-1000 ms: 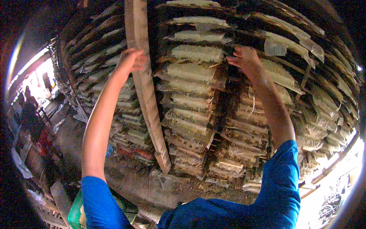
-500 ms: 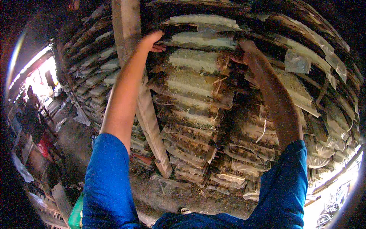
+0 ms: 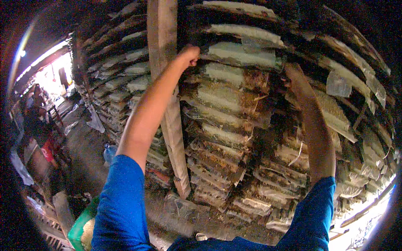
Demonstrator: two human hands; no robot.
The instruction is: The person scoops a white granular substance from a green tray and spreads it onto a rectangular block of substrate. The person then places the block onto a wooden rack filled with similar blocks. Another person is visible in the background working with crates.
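Both my arms reach up to a tall stack of shallow, tray-like layers [image 3: 217, 98], pale and crumbly on top with brown, stained edges. Between my hands lies one pale greenish-white tray [image 3: 238, 54], with clear plastic sheet along it. My left hand [image 3: 190, 55] is closed at this tray's left end, beside the wooden post; its grip is partly hidden. At the right end, in deep shadow, my right hand [image 3: 294, 72] has its fingers curled; what they hold cannot be made out.
A wooden post [image 3: 167, 108] stands before the stack, close to my left forearm. Plastic scraps [image 3: 338, 83] hang at the right. Lower left are a green-rimmed container [image 3: 81, 224] and a blue plastic bottle [image 3: 109, 153]. Far left, a person [image 3: 37, 98] is near a bright opening.
The view has shifted, so the stack and post appear farther right and lower. My left fingers, spread before, are now curled. My right hand sits slightly lower against the stack.
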